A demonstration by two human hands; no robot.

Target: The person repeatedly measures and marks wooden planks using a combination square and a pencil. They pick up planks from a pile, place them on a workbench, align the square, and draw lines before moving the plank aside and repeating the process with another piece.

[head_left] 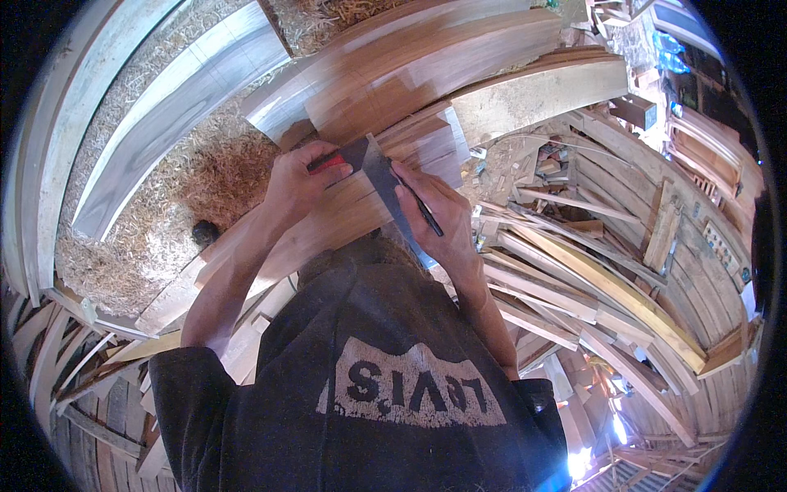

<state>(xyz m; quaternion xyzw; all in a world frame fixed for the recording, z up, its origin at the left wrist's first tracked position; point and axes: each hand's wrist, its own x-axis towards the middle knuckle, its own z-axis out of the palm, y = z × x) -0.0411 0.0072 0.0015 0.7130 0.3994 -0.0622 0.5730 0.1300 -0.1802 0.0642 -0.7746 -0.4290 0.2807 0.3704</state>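
A marking step is judged in hand: a try square (373,168) is pressed flat on the wooden plank (344,209) by the left hand (297,182), fingers clamped on its red stock, while a pencil (420,205) is pinched in the right hand (434,215) against the blade. Next, steady pressure is called for.

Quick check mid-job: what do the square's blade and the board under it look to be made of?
The square's blade looks like metal: flat, thin, dull grey, with a faint sheen. Its red handle, under the left hand, could be plastic or painted; unclear. The board is wood, reddish-brown with visible grain, seemingly bare and unvarnished. The right hand holds a dark pencil.
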